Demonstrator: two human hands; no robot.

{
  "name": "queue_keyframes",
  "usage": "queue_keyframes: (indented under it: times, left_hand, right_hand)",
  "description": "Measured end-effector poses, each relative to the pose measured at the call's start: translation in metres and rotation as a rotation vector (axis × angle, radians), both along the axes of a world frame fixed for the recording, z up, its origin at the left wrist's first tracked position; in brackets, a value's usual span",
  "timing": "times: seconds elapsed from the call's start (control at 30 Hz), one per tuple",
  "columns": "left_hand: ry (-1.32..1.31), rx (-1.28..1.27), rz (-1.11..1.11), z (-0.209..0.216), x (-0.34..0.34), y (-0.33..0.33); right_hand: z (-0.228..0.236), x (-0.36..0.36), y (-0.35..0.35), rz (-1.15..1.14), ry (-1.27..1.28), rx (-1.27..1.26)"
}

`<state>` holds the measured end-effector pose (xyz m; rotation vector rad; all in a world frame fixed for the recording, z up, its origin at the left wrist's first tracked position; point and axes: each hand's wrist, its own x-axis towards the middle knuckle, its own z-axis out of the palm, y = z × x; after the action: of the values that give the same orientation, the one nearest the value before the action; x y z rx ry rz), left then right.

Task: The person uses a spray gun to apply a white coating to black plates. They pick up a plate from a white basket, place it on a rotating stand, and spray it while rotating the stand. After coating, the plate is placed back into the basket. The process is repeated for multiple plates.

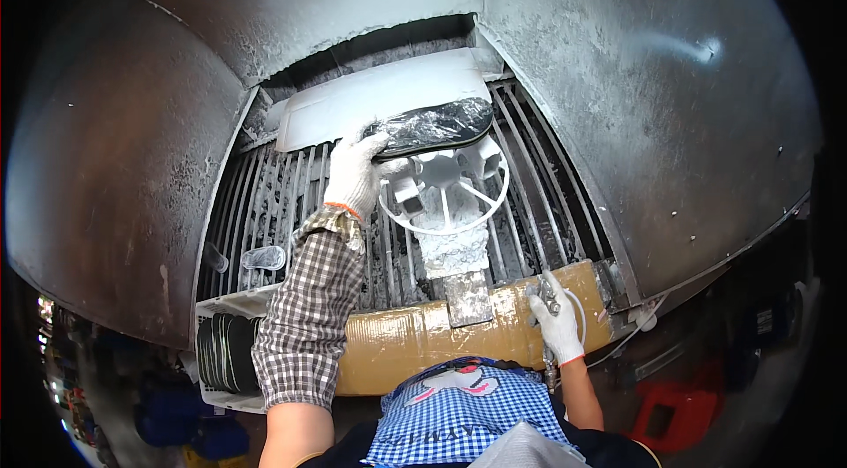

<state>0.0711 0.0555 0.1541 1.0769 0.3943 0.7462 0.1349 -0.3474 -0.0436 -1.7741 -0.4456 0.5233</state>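
Note:
My left hand (355, 175), in a white knit glove, grips the left end of a long black sole-shaped piece (432, 127) with rounded ends. Its upper face is shiny and wrinkled, like plastic film. The piece is above the far side of a white-coated wheel-like stand (446, 229) with spokes and blocks; whether it rests there I cannot tell. At the lower right, my gloved right hand (559, 329) is closed around a metal spray gun (549, 293), apart from the black piece. A pale hose (581, 314) curves beside that hand.
Metal booth walls (653, 97) enclose a slatted grate (388, 261). A white-dusted board (322, 106) lies at the back. Along the front runs a tape-covered cardboard roll (397, 349). A white basket (214, 395) holds several dark pieces; a clear cup (264, 257) lies near it.

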Motion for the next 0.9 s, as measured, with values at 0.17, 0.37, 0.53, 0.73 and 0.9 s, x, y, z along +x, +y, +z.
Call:
queue_keyframes:
  times: [0.17,0.37,0.53,0.73,0.9]
  left_hand:
    - [0.038,0.014,-0.020,-0.002,0.010,-0.005]
    - [0.264,0.194,0.045,-0.009,0.004,0.011]
    - [0.441,0.374,0.198,-0.014,0.002,0.019]
    - [0.450,0.426,0.255,-0.033,0.003,0.033]
    - [0.475,0.428,0.276,-0.034,0.006,0.028]
  right_hand:
    - [0.004,-0.005,-0.002,-0.004,-0.065,0.004]
    - [0.016,-0.007,0.004,0.012,0.015,0.000]
    - [0.025,-0.008,0.007,0.002,-0.001,-0.015]
    - [0.026,-0.004,0.011,0.037,0.065,-0.023]
    - [0.018,-0.003,0.010,0.045,0.066,0.015]
